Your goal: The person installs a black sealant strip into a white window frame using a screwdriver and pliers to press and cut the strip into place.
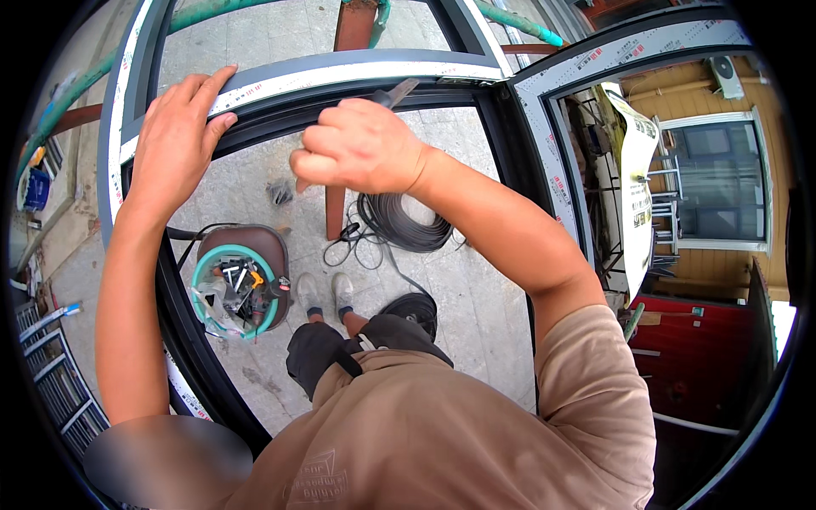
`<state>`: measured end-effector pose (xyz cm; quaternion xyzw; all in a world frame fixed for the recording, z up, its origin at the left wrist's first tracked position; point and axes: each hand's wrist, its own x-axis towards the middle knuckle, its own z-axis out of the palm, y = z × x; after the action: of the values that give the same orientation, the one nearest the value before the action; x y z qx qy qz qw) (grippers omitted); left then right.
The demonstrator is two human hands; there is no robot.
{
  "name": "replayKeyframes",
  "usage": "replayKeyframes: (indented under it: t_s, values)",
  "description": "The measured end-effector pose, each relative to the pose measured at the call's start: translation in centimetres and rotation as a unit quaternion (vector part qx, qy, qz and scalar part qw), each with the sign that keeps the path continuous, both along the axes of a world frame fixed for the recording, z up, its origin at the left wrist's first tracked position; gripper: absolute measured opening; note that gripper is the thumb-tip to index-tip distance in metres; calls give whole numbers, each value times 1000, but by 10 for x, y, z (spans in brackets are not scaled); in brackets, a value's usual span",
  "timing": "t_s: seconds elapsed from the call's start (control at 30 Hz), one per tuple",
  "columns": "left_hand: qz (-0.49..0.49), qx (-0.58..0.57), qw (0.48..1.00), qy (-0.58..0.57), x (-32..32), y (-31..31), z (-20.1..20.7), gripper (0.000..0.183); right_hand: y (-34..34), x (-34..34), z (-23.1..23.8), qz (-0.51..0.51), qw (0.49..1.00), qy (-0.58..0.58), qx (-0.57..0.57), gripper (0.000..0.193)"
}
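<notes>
My left hand [174, 140] lies on the left part of a grey window frame crossbar [340, 75] with printed white film, fingers stretched over its upper face and thumb apart. My right hand [361, 149] is closed in a fist just below the crossbar. Out of its top sticks a hand tool with a short flat metal blade [403, 88], pointing up and right close to the bar's lower edge. The fist hides most of its handle. Black inner frame edges run under and beside both hands.
Through the frame, a teal bucket of tools [199, 268] sits on a brown stool [279, 242]. Coiled black strip [408, 223] and a second black roll [412, 313] lie on the tiled floor. At right stands a film-covered frame post [557, 161]; green poles [212, 10] cross the top.
</notes>
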<state>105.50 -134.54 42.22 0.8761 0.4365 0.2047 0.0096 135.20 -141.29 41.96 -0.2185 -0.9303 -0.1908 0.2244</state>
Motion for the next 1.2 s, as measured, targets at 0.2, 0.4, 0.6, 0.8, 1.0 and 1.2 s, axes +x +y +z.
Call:
replayKeyframes:
  t_s: [0.2, 0.4, 0.6, 0.8, 1.0, 1.2]
  values:
    - [-4, 13, 1000, 12, 0, 1, -5, 58, 3, 13, -6, -61, 998, -14, 12, 35]
    - [-6, 34, 999, 8, -2, 2, -9, 56, 0, 13, -3, -72, 997, 31, 27, 35]
    - [-26, 56, 998, -16, -4, 4, -14, 54, -8, 17, -5, -40, 999, 12, 6, 33]
    - [-22, 77, 997, -17, -5, 6, -18, 54, -4, 24, -4, -59, 998, 22, -1, 30]
    - [-23, 78, 997, -15, -10, 10, -27, 52, -1, 28, -8, -57, 998, -10, -8, 27]
    - [-38, 63, 997, -38, -3, 3, -8, 60, -35, -1, 5, -102, 986, 135, 4, 34]
